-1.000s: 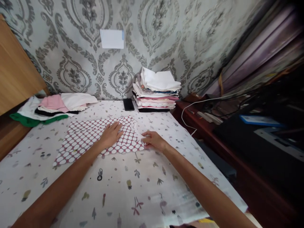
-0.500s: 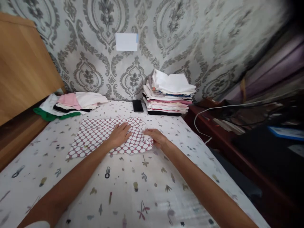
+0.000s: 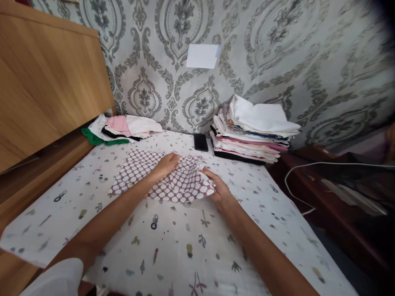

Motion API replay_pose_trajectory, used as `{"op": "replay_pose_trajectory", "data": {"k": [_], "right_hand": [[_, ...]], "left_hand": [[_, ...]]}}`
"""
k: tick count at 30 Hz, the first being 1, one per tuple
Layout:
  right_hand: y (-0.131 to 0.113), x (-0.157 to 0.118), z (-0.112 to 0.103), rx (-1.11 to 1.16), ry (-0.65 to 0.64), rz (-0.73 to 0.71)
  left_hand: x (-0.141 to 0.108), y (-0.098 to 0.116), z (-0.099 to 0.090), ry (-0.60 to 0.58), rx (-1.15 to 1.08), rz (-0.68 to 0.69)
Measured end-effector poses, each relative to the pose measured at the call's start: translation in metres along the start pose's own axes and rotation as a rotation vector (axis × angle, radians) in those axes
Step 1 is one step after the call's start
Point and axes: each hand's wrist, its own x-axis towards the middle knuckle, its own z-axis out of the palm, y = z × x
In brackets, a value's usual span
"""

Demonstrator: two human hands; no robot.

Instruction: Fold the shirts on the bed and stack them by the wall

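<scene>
A folded white cloth with a dark red lattice pattern (image 3: 135,168) lies on the printed bedsheet (image 3: 173,238). Its right part is wrinkled and slightly raised. My right hand (image 3: 218,187) grips the right edge, thumb on top and the other fingers mostly underneath. Near the middle of the far edge, my left hand (image 3: 168,163) rests on the cloth with its fingers curled in, closed on the fabric. The left fingertips are partly hidden behind the hand.
A tall stack of folded clothes (image 3: 251,139) stands against the wall at right, beside a black phone (image 3: 200,142). A lower pile with pink and green pieces (image 3: 119,126) lies far left, by a wooden cabinet (image 3: 52,78). A white cable (image 3: 288,181) hangs over the dark red furniture at right.
My left hand has gone from lying flat on the cloth to curled at its far edge. The right part of the cloth has lifted and wrinkled. The view has turned left.
</scene>
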Motion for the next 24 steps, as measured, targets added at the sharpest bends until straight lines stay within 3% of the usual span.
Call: {"op": "replay_pose_trajectory", "data": {"k": [4, 13, 18, 24], "right_hand": [[-0.002, 0.001, 0.014, -0.033, -0.046, -0.005], [0.016, 0.010, 0.065, -0.147, -0.130, 0.033], [0.030, 0.010, 0.085, -0.360, -0.127, 0.173], [0.040, 0.005, 0.091, -0.462, -0.176, 0.138]], "left_hand": [[0.003, 0.002, -0.007, -0.043, -0.182, -0.152], [-0.002, 0.011, -0.020, -0.126, -0.646, -0.317], [-0.004, 0.002, -0.039, -0.066, -0.613, -0.269], [-0.003, -0.009, -0.047, -0.002, -0.498, -0.195]]}}
